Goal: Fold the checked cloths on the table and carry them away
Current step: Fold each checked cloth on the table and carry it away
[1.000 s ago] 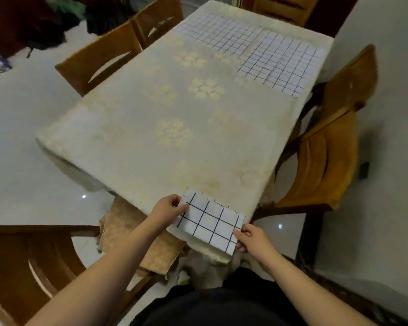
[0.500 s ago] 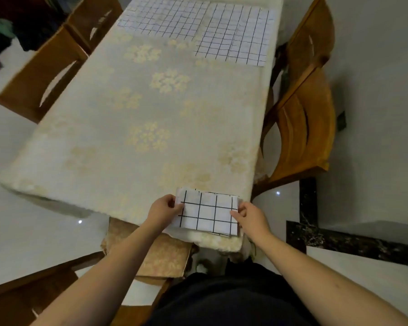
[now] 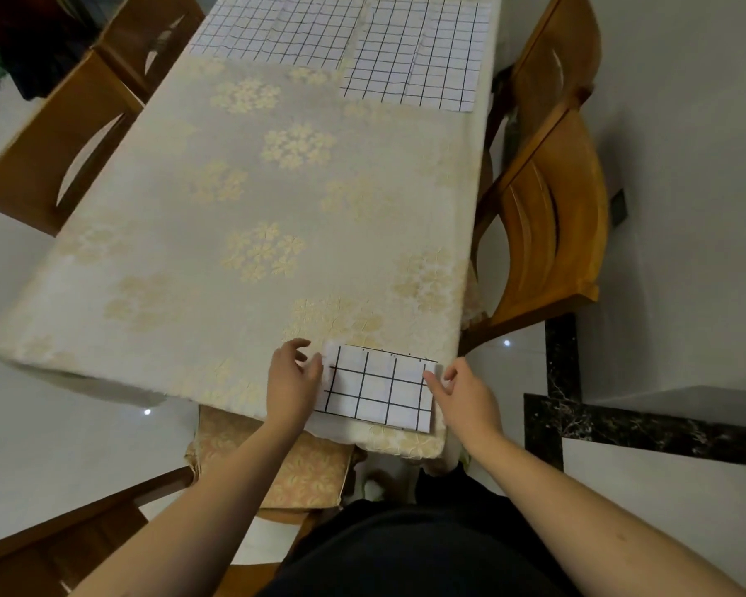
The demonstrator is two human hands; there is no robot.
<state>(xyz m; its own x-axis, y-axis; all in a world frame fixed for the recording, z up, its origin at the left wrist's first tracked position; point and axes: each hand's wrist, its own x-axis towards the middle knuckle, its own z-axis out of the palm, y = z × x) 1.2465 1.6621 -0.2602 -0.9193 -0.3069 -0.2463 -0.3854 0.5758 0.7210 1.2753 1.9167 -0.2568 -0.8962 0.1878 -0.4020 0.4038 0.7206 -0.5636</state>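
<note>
Cloths: we count three checked ones, a folded cloth point(image 3: 377, 389) at the table's point(image 3: 242, 200) near edge and two flat cloths, left point(image 3: 276, 30) and right point(image 3: 418, 53), at the far end. Left hand point(image 3: 291, 383) and right hand point(image 3: 466, 396) flank the folded cloth, fingers loose, gripping nothing. We see four wooden chairs
</note>
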